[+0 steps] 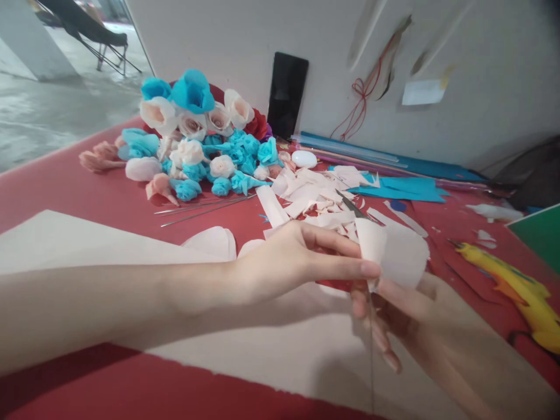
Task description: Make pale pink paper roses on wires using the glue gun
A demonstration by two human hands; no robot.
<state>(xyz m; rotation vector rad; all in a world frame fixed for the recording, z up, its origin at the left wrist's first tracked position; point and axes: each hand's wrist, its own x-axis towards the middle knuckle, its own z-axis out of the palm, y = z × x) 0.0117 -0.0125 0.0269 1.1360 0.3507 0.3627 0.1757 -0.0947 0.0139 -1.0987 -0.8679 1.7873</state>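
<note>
Between both hands is a pale pink paper flower (pixel 371 238), rolled into a cone, with a loose rounded petal (pixel 406 254) spreading from its right side. My left hand (pixel 289 262) reaches across from the left and pinches the cone between its fingers. My right hand (pixel 415 318) is closed at the flower's base, its thumb pressing the petal's lower edge. A thin wire stem (pixel 372 361) hangs down from the base. Behind the flower, dark scissors (pixel 347 203) lie partly hidden. Cut petals (pixel 212 242) rest beyond my left forearm.
Finished blue, white and pink paper flowers (pixel 236 151) are heaped at the back left, with wires (pixel 205 209) before them. Paper scraps (pixel 306 189) cover the middle. A yellow glue gun (pixel 516 286) lies right. A phone (pixel 287 93) leans on the wall. Pale paper (pixel 245 356) lies underneath.
</note>
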